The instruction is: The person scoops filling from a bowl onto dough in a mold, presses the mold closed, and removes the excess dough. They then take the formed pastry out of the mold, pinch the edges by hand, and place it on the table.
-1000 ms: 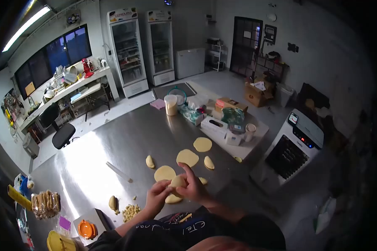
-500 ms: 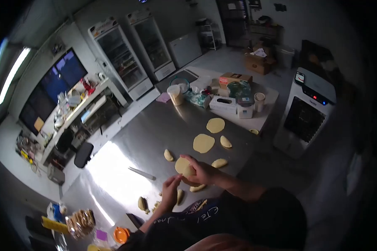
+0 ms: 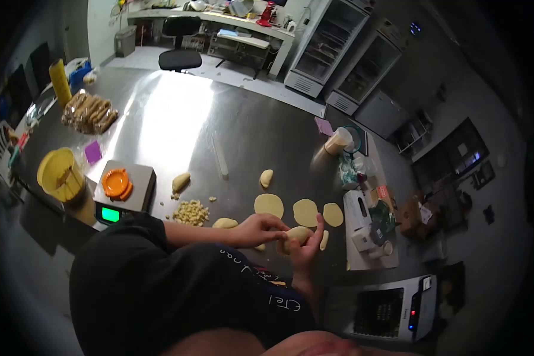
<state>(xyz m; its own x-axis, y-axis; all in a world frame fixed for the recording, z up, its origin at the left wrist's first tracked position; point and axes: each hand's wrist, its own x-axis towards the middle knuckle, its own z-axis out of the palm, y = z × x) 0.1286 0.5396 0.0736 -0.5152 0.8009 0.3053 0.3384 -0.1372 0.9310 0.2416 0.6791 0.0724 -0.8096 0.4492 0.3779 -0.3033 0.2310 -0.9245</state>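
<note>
A folded pale dough turnover [image 3: 300, 233] rests in my right hand [image 3: 305, 250], which cups it from below with one finger extended up beside it. My left hand [image 3: 268, 228] meets its left side, fingers pinched on the dough edge. Just beyond my hands, three flat dough rounds lie on the metal table: the left round [image 3: 269, 206], the middle round [image 3: 305, 212] and the right round [image 3: 333, 215]. Several other folded turnovers lie around, including one at the far side [image 3: 267, 178], one at the left [image 3: 181, 181] and one beside my left forearm [image 3: 225, 223].
A pile of small pale pieces [image 3: 190, 212] lies left of my hands. Farther left are a scale [image 3: 141, 175] bearing an orange mould [image 3: 117, 183], and a yellow tub [image 3: 61, 174]. A translucent stick [image 3: 219, 155] lies mid-table. Boxes and a tissue box [image 3: 356, 205] stand right.
My view has swung left and turned, bringing the scale, tub and pile into full sight. Both hands stay together at the dough, which now shows more clearly as a folded shape.
</note>
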